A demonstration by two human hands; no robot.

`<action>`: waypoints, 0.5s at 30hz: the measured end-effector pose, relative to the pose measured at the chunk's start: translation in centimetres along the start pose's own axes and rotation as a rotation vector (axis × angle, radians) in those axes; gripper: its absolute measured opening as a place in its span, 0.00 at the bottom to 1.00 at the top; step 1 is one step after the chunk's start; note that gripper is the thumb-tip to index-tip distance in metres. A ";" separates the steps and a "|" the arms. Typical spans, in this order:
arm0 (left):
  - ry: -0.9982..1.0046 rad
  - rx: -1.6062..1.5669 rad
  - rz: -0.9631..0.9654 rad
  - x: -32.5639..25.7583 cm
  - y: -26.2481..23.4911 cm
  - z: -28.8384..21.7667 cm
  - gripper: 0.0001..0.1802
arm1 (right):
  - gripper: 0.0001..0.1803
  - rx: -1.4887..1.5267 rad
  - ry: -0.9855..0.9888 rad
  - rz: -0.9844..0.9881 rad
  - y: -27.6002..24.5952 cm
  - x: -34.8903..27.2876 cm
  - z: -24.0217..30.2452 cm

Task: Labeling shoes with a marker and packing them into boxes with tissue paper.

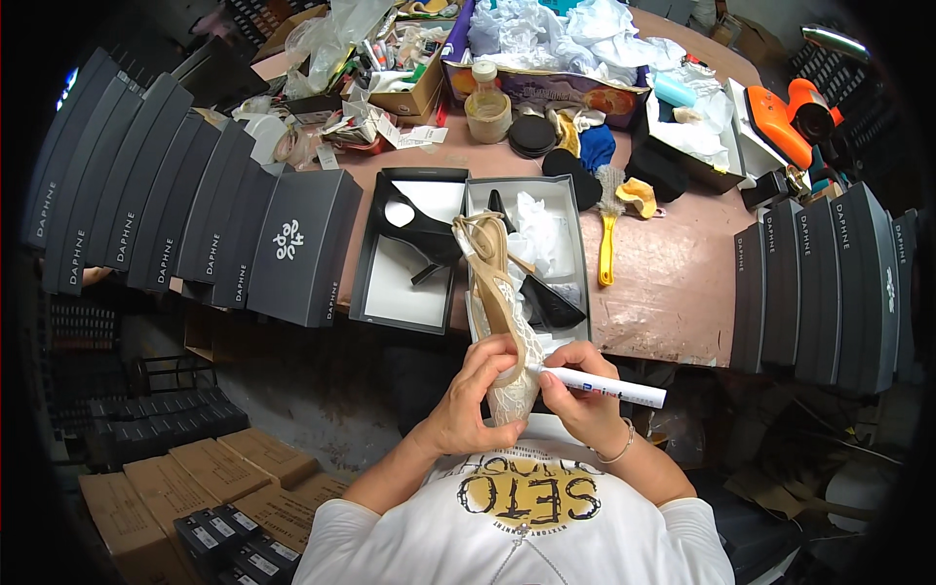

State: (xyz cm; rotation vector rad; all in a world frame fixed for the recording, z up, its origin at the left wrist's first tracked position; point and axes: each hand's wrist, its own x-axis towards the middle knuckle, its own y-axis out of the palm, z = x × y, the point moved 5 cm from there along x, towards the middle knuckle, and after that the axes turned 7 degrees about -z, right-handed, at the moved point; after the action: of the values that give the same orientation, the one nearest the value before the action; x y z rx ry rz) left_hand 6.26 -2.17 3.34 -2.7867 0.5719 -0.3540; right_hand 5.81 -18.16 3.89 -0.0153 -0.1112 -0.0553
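Observation:
A cream lace shoe (514, 398) with a beige insole and strap stands tilted in front of my chest. My left hand (473, 402) wraps round its toe end, thumb underneath and fingers over the edge. In my right hand (582, 408) is a white marker pen (629, 391), pinched between thumb and fingers, its tip end at the shoe's side edge; whether it touches is too small to tell. Behind the shoe lies an open shoe box (579, 234) with white paper and a black shoe (554, 302). Another black heeled shoe (421, 234) rests in the open tray (366, 297) beside it.
Grey shoe boxes (304, 244) stand in a row at the left, more boxes (814, 292) at the right. A yellow-handled brush (606, 249), a jar (487, 112) and a paper-filled carton (546, 93) sit farther back. An orange tool (780, 127) lies far right; brown cartons (127, 507) are lower left.

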 end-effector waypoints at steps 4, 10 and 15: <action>-0.001 -0.003 -0.003 -0.1 0.2 0.3 0.35 | 0.07 -0.090 -0.096 0.078 0.0 -0.1 0.5; -0.043 -0.100 -0.037 -0.3 0.2 1.2 0.35 | 0.07 0.193 0.143 0.000 -1.0 -0.6 -1.6; -0.078 -0.199 -0.076 -0.3 -0.1 2.0 0.35 | 0.19 0.218 0.026 -0.082 -2.2 1.2 -0.9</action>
State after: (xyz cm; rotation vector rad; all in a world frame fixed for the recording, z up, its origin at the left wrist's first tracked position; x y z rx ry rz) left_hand 6.66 -1.53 1.41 -3.0035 0.5098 -0.2127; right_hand 7.01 -20.46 3.19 0.2073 -0.0916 -0.1252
